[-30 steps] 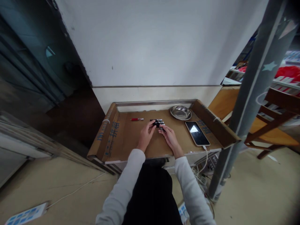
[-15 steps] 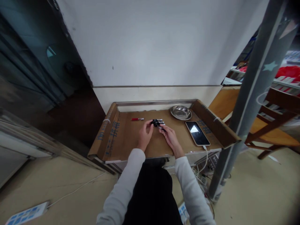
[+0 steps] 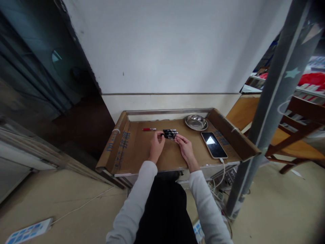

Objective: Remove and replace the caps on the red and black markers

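Observation:
Several black pens (image 3: pixel 169 131) with clear or silvery ends lie side by side on the brown cardboard, between my two hands. My left hand (image 3: pixel 156 144) pinches the left end of the nearest black pen with thumb and forefinger. At that pen's right end, the fingers of my right hand (image 3: pixel 186 147) are closed on its tip. The pen lies level, close against the others; I cannot tell whether it touches the cardboard. Farther left and back rests a red pen (image 3: pixel 148 129) with a pale end.
A round steel dish (image 3: pixel 196 122) stands at the back right of the cardboard-lined table (image 3: pixel 137 152). In front of it lies a phone (image 3: pixel 214 145) with a white cable (image 3: pixel 223 173). Cardboard walls edge both sides, and a grey post (image 3: pixel 264 112) rises at the right.
The near pen has swung from a slant to level, alongside the other black pens. My right hand has shifted slightly and now pinches its right end. My left hand stays almost in place.

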Action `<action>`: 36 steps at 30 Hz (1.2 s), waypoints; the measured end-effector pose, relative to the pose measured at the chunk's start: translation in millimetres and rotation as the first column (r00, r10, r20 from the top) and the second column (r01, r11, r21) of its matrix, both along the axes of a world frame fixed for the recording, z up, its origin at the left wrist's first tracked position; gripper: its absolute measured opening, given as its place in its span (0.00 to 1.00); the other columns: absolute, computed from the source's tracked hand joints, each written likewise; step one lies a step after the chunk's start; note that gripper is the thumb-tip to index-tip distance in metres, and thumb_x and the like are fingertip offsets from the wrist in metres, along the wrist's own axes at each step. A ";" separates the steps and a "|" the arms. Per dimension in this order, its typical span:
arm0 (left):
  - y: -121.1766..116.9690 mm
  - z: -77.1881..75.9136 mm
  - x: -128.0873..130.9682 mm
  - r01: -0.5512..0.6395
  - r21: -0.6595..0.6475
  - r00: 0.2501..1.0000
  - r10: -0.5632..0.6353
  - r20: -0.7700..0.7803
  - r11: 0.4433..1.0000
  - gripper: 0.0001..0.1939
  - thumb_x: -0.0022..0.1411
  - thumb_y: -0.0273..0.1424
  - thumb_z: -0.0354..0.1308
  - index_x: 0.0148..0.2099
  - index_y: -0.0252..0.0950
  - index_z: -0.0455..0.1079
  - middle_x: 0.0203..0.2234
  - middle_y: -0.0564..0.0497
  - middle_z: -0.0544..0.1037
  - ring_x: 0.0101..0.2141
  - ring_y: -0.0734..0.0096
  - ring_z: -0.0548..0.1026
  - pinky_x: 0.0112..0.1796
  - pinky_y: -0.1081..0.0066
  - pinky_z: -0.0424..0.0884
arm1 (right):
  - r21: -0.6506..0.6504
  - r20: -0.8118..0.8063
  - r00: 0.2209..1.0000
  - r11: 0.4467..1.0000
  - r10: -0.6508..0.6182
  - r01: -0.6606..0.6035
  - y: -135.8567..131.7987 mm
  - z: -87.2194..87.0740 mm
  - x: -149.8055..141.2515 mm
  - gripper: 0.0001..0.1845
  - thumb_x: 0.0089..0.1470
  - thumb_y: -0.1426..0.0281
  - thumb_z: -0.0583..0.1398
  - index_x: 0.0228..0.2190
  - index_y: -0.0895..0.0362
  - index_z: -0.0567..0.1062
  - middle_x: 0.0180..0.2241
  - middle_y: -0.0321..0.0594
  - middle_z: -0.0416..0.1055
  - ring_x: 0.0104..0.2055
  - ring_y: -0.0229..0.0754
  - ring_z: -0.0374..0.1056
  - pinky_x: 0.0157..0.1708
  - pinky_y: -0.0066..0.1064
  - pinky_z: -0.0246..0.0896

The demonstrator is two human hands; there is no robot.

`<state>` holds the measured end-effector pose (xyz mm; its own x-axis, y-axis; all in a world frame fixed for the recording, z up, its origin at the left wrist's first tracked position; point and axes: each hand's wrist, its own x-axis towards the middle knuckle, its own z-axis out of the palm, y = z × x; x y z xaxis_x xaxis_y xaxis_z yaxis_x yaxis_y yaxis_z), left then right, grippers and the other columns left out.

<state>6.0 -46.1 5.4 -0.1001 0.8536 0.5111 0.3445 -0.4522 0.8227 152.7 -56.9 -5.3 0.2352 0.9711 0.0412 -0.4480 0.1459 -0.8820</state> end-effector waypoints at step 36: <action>3.7 -13.3 0.8 -0.045 0.028 0.796 0.053 -0.604 0.999 0.10 0.59 0.22 0.47 0.39 0.35 0.67 0.35 0.46 0.67 0.39 0.65 0.66 0.43 0.64 0.64 | 0.179 0.849 0.528 0.951 -0.021 -0.251 -17.3 5.7 9.5 0.09 0.51 0.68 0.58 0.35 0.50 0.76 0.35 0.36 0.74 0.38 0.41 0.66 0.41 0.34 0.59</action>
<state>6.9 -42.3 -7.9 0.1911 0.8494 0.4920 0.7914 -0.4298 0.4347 162.1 -74.2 0.4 -0.1527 0.9063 0.3941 0.4427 0.4192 -0.7927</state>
